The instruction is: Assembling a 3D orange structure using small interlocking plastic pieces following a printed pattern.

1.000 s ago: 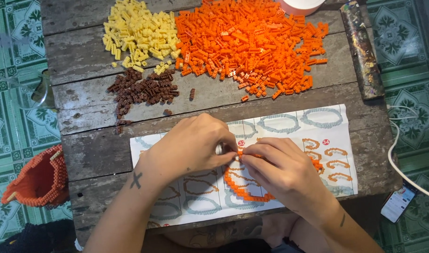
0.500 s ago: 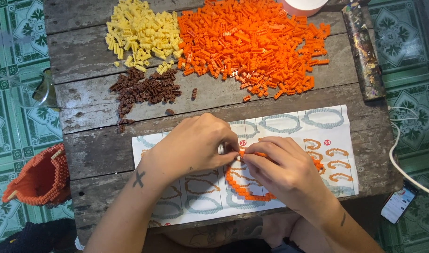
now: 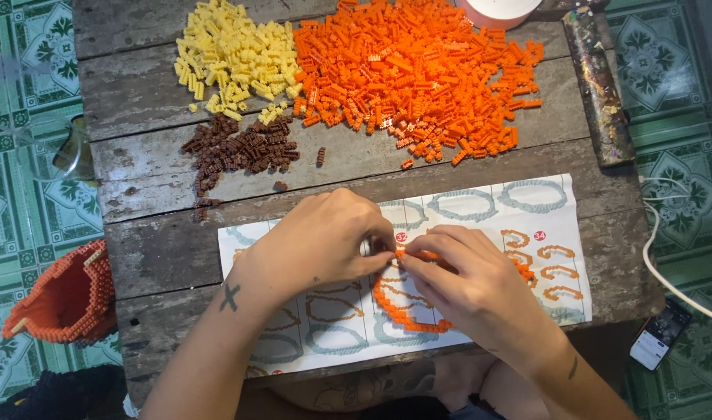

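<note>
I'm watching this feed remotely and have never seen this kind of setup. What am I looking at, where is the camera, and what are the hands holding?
There is no machine here: these are a person's two bare hands. The single camera sits on the person's head and looks straight down at a worn wooden table. The left hand and right hand meet over a curved orange ring of small bricks, pinching it at its top. The ring lies on a printed instruction sheet. Behind it are three loose piles of small bricks: an orange pile, a yellow pile and a brown pile. A partly built orange brick shape sits at the left of the table, and a phone lies on the floor at the right.
</note>
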